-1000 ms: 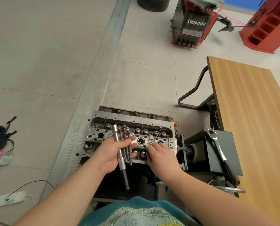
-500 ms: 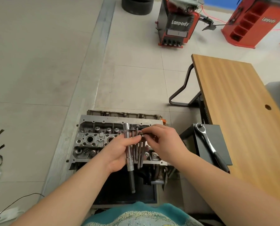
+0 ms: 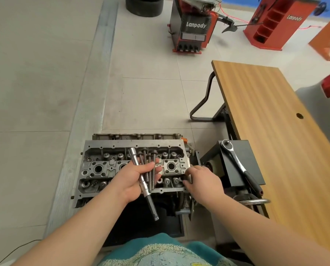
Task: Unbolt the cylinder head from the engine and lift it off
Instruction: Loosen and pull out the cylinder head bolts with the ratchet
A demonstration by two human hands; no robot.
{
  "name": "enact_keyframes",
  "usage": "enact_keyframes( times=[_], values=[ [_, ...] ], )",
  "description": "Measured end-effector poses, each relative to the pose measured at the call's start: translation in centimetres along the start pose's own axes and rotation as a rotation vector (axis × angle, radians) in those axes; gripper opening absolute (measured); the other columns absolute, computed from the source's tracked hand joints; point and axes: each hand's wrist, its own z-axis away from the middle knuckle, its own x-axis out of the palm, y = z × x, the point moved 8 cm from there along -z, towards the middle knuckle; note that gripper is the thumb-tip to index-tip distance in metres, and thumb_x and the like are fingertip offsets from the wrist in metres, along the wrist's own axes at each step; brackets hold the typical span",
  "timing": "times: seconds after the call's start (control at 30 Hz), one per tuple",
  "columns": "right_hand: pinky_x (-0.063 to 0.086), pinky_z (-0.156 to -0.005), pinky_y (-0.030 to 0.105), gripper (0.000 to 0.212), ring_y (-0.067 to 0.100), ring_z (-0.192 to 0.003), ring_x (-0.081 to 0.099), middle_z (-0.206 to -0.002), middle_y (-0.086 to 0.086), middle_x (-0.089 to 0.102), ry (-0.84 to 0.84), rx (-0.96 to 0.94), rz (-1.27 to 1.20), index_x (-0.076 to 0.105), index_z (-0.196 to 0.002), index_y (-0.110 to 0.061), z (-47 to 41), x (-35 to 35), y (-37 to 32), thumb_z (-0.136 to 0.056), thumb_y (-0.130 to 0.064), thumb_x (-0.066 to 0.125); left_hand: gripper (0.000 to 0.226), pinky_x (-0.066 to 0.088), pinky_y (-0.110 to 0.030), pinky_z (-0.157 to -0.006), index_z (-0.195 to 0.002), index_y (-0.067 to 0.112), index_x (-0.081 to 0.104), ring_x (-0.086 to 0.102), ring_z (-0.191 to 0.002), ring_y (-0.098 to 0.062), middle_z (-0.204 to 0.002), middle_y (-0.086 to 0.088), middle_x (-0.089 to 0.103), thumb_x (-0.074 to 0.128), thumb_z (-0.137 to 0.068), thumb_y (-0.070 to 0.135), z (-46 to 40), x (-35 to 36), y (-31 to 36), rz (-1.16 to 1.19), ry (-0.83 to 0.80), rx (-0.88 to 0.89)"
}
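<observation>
1. The left hand (image 3: 130,182) has its grip closed round several long bolts (image 3: 149,169) and a socket extension (image 3: 143,184).
2. The right hand (image 3: 203,182) pinches at the right end of the cylinder head (image 3: 100,166), which sits on the engine.

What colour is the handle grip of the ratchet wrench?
Black, with a small red end; the ratchet wrench lies on the black box, seen in the head view.

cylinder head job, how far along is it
Mostly unbolted: the left hand grips several long head bolts already pulled, plus the extension bar, and the ratchet lies set aside on the black box. In hand: the right hand works at the right end of the cylinder head. Left: lifting the head, which sits on the engine.
</observation>
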Motion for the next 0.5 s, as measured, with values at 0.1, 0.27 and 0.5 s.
enact_keyframes(
  times=[0.1,0.27,0.5],
  values=[
    [0.047,-0.073,0.023,0.024,0.006,-0.101,0.058,-0.106,-0.018,0.064,0.025,0.042,-0.07,0.066,-0.117,-0.034,0.1,0.2,-0.6,-0.098,-0.048,0.062,0.028,0.066,-0.039,-0.07,-0.116,-0.003,0.075,0.079,-0.091,-0.029,-0.111,-0.023,0.077,0.073,-0.088,-0.005,0.2,0.0,0.2,-0.033,0.01,0.02],
    [0.052,-0.07,0.024,0.045,0.008,-0.088,0.069,-0.104,-0.008,0.077,-0.129,0.399,-1.164,0.07,-0.125,-0.033,0.9,-0.1,-2.0,-0.088,-0.059,0.068,0.036,0.065,-0.039,-0.073,-0.125,0.005,0.067,0.079,-0.093,-0.033,-0.111,-0.018,0.079,0.072,-0.092,-0.007,1.1,2.2,0.1,-0.354,-0.058,0.054],
    [0.052,-0.051,0.025,0.032,0.012,-0.055,0.063,-0.089,0.005,0.076,-0.388,0.598,-1.944,0.08,-0.117,-0.012,3.3,0.8,-3.5,-0.1,-0.037,0.068,0.021,0.066,-0.05,-0.084,-0.117,0.008,0.07,0.076,-0.083,-0.034,-0.103,-0.028,0.077,0.068,-0.098,-0.001,1.4,10.6,-2.4,-0.676,-0.181,0.041]
  ],
)
